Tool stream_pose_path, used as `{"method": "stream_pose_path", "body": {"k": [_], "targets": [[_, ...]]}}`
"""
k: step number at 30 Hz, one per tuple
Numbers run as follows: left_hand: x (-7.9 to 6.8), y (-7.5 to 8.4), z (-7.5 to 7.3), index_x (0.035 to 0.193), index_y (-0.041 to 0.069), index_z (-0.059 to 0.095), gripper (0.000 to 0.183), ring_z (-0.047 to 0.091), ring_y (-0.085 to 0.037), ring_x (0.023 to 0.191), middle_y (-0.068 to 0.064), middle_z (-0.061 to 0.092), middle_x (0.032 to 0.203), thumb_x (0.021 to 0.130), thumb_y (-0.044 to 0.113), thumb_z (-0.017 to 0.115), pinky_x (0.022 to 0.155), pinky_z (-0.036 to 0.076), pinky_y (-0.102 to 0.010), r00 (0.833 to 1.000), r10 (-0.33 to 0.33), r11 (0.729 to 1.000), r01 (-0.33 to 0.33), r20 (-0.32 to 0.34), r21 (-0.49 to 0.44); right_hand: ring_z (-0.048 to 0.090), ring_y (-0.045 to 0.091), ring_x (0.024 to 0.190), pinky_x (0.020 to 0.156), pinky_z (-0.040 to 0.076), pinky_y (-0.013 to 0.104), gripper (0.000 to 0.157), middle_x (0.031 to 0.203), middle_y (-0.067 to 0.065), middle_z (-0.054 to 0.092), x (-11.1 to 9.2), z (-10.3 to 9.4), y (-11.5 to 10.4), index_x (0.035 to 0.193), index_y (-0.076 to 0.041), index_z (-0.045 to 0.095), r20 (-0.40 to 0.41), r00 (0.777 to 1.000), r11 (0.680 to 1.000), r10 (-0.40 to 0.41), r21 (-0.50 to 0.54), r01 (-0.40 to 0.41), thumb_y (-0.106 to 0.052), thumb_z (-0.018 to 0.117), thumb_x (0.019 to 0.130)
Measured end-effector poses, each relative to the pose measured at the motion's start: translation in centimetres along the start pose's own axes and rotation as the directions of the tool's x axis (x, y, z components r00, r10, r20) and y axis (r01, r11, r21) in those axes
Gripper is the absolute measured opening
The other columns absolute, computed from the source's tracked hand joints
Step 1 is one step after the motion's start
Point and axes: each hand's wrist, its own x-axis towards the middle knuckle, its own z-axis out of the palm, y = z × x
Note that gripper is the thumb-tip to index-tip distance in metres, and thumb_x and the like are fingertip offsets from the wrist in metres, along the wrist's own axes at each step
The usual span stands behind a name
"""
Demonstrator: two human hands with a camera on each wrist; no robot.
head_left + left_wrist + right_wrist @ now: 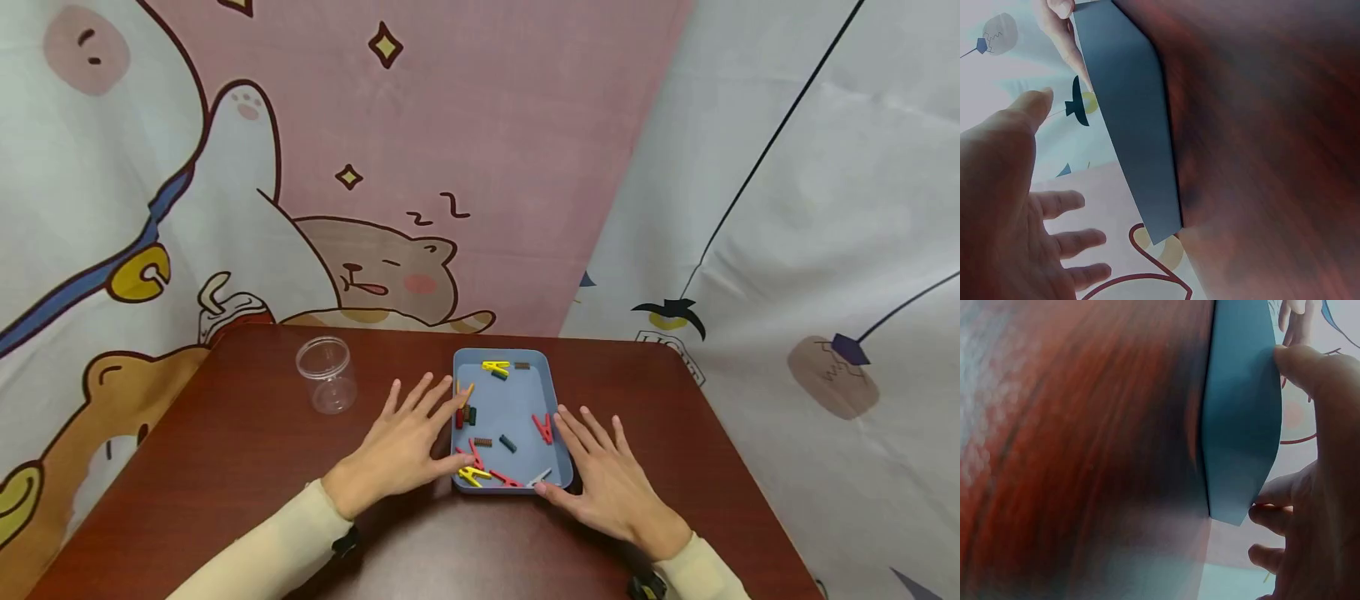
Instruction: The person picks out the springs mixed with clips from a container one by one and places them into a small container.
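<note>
A shallow blue-grey tray (517, 404) lies on the table between my two hands. Fingers spread and fairly straight, my left hand (401, 446) reaches across the tray's left edge and partly covers what is there. My right hand (611, 487) is spread along the right side, its thumb tip at the near right corner and fingertips close by the rim. Inside the tray are small clips: yellow (495, 367), red (543, 428) and a white one (538, 477). Dark green short pieces (507, 443) and brown ribbed pieces (483, 442) lie among them.
Left of the tray, a clear round jar (333, 392) stands on the dark red-brown table (255, 425). Behind the table hangs a cartoon-printed cloth (517, 167), with more pale cloth on the right side.
</note>
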Motion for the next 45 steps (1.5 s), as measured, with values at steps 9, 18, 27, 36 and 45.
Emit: {"method": "stream_pose_path", "body": {"k": [9, 18, 27, 36, 45], "targets": [[1.5, -0.1, 0.4, 0.176, 0.026, 0.053, 0.09, 0.038, -0.042, 0.177, -0.008, 0.053, 0.183, 0.104, 0.075, 0.075, 0.14, 0.022, -0.082, 0.998, 0.056, 0.998, -0.056, 0.004, 0.028, 0.043, 0.043, 0.175, 0.138, 0.018, 0.085, 0.114, 0.188, 0.005, 0.046, 0.1, 0.0, 0.1, 0.177, -0.014, 0.05, -0.001, 1.0, 1.0, -0.016, 0.019, 0.016, -0.092, 0.065, 0.097], [3.8, 0.0, -0.5, 0.167, 0.02, 0.065, 0.082, 0.051, -0.042, 0.169, -0.01, 0.066, 0.171, 0.102, 0.067, 0.083, 0.14, 0.025, -0.08, 0.994, 0.109, 0.992, -0.111, 0.026, 0.068, 0.047, 0.041, 0.172, 0.137, 0.019, 0.086, 0.114, 0.184, 0.006, 0.051, 0.4, -0.6, 0.3, 0.173, -0.011, 0.056, -0.013, 0.999, 0.999, -0.039, 0.004, 0.039, -0.094, 0.066, 0.096], [6.2, 0.0, -1.4, 0.154, 0.02, 0.077, 0.067, 0.064, -0.036, 0.156, -0.004, 0.077, 0.158, 0.099, 0.055, 0.092, 0.14, 0.029, -0.077, 0.981, 0.166, 0.979, -0.177, 0.102, 0.104, 0.049, 0.04, 0.171, 0.138, 0.02, 0.085, 0.116, 0.184, 0.006, 0.052, 0.5, -0.7, 0.5, 0.173, -0.011, 0.057, -0.006, 1.0, 1.0, -0.027, -0.008, 0.027, -0.096, 0.063, 0.095], [8.6, 0.7, -1.8, 0.14, 0.022, 0.086, 0.048, 0.073, -0.025, 0.136, 0.003, 0.086, 0.138, 0.098, 0.042, 0.097, 0.142, 0.031, -0.073, 0.969, 0.151, 0.972, -0.182, 0.195, 0.15, 0.051, 0.04, 0.17, 0.138, 0.02, 0.085, 0.117, 0.183, 0.008, 0.054, 0.5, -0.7, 0.4, 0.173, -0.01, 0.057, -0.005, 1.0, 1.0, -0.025, -0.002, 0.025, -0.097, 0.064, 0.094], [10.6, 1.5, -1.5, 0.122, 0.026, 0.09, 0.028, 0.074, -0.021, 0.123, 0.01, 0.087, 0.12, 0.096, 0.035, 0.098, 0.141, 0.036, -0.068, 0.957, 0.151, 0.947, -0.213, 0.248, 0.242, 0.053, 0.04, 0.168, 0.138, 0.02, 0.086, 0.116, 0.182, 0.007, 0.054, 0.5, -0.5, 0.4, 0.172, -0.009, 0.057, -0.012, 1.0, 1.0, -0.018, -0.001, 0.018, -0.095, 0.065, 0.094]]}}
